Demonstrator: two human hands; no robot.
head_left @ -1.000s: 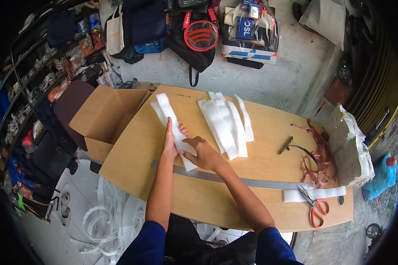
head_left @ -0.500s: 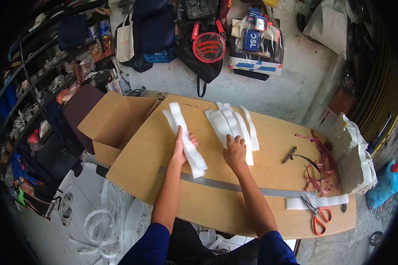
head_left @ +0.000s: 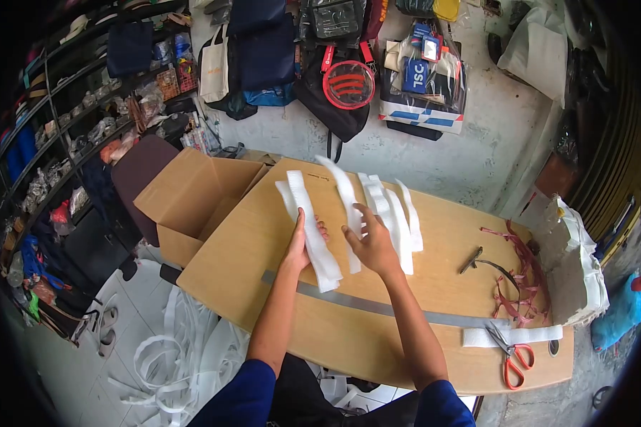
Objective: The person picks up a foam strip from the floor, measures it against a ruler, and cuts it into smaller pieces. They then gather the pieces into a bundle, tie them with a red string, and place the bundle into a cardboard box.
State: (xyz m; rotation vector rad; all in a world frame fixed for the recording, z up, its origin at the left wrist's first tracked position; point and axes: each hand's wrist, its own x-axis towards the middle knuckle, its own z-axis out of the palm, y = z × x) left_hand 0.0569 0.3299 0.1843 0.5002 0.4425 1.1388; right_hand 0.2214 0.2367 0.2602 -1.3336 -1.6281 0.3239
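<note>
A stack of white foam strips [head_left: 312,238] is held upright, tilted slightly, in my left hand [head_left: 302,242], whose fingers wrap its edges. To its right, my right hand [head_left: 370,240] has its thumb and index finger at the side of a single white strip [head_left: 344,188], which stands raised from the table at its far end. Whether the fingertips pinch that strip is hard to make out. More white strips [head_left: 399,220] lie fanned on the wooden table just beyond my right hand.
A grey metal ruler [head_left: 363,302] crosses the table [head_left: 242,242]. Orange-handled scissors [head_left: 513,359] rest on another white strip [head_left: 548,334] at the right, near red ribbons [head_left: 523,267]. An open cardboard box [head_left: 181,196] is at the left, and tangled strips [head_left: 171,356] lie on the floor.
My right hand has shifted slightly left, and one strip has moved left from the fanned group with it. My left hand still holds its stack. The camera view has shifted a little.
</note>
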